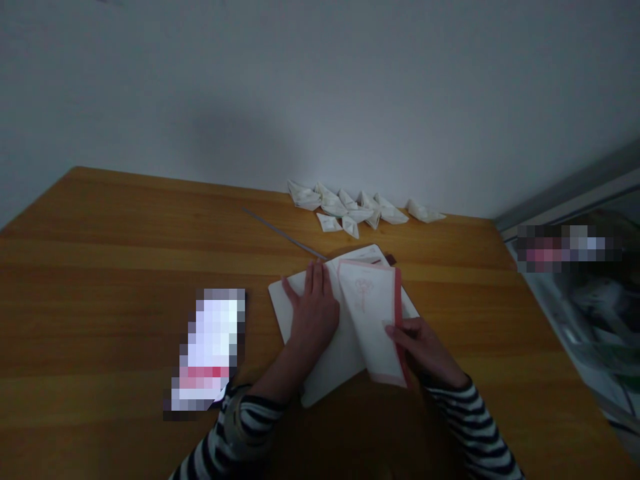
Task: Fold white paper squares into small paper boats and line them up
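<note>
An open notebook (330, 363) lies on the wooden table in front of me. My left hand (315, 310) rests flat on its left page, with the fingers stretched out toward the top edge. Between the thumb and fingers of my right hand (425, 347) is the edge of a page (373, 313) with a red border and a faint red print. That page is lifted and tilted over the right half of the notebook. A dark ribbon-like strip (285, 235) runs from the notebook's top edge across the table to the upper left.
Several folded white paper boats (350, 207) stand along the wall at the table's back edge. A lit phone (207, 350), blurred out, lies left of the notebook. Beyond the table's right edge is a shelf-like space (595, 300) with cluttered things.
</note>
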